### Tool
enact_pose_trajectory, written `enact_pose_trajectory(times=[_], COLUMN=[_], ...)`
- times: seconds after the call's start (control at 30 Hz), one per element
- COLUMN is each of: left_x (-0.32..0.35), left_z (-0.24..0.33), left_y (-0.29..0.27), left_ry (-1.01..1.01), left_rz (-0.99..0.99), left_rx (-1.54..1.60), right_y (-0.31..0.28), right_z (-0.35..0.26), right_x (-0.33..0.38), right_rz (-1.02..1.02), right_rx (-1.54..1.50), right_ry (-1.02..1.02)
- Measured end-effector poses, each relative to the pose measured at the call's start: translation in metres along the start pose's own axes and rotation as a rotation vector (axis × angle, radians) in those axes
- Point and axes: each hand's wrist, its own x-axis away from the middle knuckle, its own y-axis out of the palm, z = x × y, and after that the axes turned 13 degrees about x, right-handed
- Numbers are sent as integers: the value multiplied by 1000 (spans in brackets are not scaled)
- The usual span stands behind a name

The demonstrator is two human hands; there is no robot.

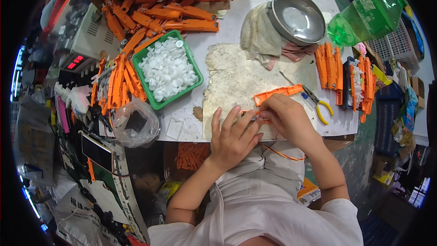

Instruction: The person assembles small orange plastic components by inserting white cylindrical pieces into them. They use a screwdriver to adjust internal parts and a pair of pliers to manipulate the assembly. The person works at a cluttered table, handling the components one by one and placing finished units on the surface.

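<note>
My left hand [233, 137] bends over an orange plastic housing [246, 113] at the table's near edge. Its outer fingers are spread; the index finger and thumb close on the housing, which is mostly covered. My right hand [287, 116] pinches at that housing's right part, and whatever is between its fingertips is too small to make out. Just beyond lies another orange housing half [277, 94], hollow side up. Red and yellow wires [284, 155] trail from under my hands onto my lap. To the right rest yellow-handled pliers [324, 109] and a thin pointed tool [287, 79].
A green basket [198, 82] of white caps stands left, before piled orange housings [173, 13]. Beside it sits a clear plastic bag [136, 125]. A metal bowl [298, 18] rests on a rag [259, 36]. Right are upright housings [328, 68] and a green bottle [368, 18].
</note>
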Motion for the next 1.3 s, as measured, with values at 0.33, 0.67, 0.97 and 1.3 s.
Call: enact_pose_trajectory(times=[0.33,0.67,0.97,1.3], left_x=[2,-4,-26,-29], left_z=[0,-5,-13,-19], left_y=[-1,-32,-43,-32], left_ry=[19,-100,-56,-100], left_rz=[52,69,-62,-95], left_rx=[43,250,168,222], right_y=[-12,-60,-39,-20], right_z=[44,15,3,7], right_x=[-6,51,69,32], right_rz=[227,106,111,271], right_rx=[244,-1371,-592,180], right_ry=[-135,559,260,-235])
